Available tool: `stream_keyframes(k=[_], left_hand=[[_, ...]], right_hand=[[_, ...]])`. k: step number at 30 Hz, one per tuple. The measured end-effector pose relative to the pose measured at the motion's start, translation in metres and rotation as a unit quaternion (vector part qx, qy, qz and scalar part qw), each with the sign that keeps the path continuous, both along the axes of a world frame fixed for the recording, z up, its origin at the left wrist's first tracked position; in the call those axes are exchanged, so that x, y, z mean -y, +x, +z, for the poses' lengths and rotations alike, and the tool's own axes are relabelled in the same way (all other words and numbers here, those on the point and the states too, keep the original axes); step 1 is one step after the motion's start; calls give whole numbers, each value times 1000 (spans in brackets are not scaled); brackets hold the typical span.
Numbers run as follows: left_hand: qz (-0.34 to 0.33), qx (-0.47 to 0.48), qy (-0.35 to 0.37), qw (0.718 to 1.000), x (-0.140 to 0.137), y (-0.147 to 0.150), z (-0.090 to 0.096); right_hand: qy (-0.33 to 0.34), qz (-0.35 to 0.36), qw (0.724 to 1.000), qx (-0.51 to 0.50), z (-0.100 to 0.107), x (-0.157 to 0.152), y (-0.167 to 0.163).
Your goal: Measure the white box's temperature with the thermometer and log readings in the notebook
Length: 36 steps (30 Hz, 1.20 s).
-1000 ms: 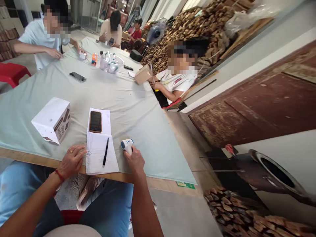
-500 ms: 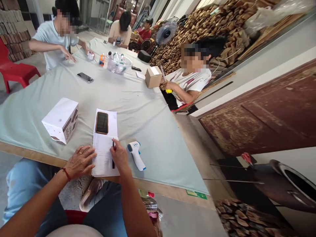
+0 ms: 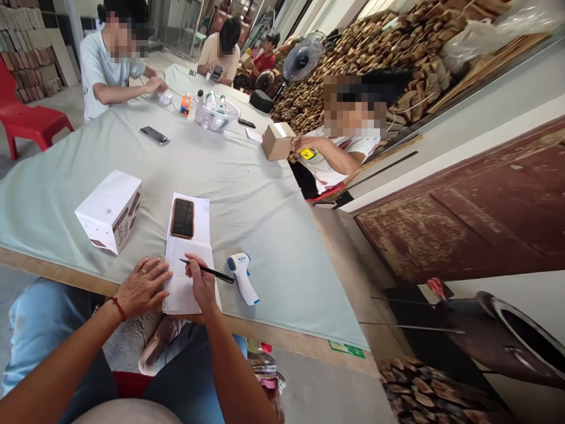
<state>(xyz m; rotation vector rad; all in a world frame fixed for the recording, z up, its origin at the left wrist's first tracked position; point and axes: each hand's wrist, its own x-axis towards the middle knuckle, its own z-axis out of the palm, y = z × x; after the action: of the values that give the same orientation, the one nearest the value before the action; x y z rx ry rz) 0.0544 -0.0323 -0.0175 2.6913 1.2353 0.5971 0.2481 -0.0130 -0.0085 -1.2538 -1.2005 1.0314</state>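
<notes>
My left hand (image 3: 145, 287) lies flat with fingers spread, its fingertips on the left edge of an open notebook (image 3: 179, 294). In my right hand (image 3: 203, 282) is a black pen (image 3: 216, 273), pinched between thumb and fingers over the notebook page. The pen slants, its left end near the page and its other end pointing right. A phone in an orange-edged case (image 3: 183, 218) rests on the notebook's upper page. To the right of my right hand lies a white and blue infrared thermometer (image 3: 242, 277). A white printed box (image 3: 109, 211) stands beyond my left hand.
Across the cloth-covered table (image 3: 247, 200) are another phone (image 3: 154, 135), an orange box (image 3: 185, 105), a clear basket of bottles (image 3: 215, 118) and a cardboard box (image 3: 277, 141). A person at the right holds a yellow tape measure (image 3: 308, 153). Several other people sit farther back.
My right hand has shifted slightly left, turning the pen from upright along the page to slanting across it. The person at left has drawn both hands together; the right-hand person's hand has reached the cardboard box.
</notes>
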Motion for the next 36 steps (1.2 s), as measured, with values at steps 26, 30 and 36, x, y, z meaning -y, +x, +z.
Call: stream_keyframes(k=[26,30,36], left_hand=[[5,-38,-14,999,2,2,8],[9,-44,-10,999,3,3,9],[5,-40,3,999,2,2,8]], right_hand=[[25,9,992,122,-18,0,-13],[40,16,991,128,-20,0,-12],[52,10,991,127,-21,0,-12]])
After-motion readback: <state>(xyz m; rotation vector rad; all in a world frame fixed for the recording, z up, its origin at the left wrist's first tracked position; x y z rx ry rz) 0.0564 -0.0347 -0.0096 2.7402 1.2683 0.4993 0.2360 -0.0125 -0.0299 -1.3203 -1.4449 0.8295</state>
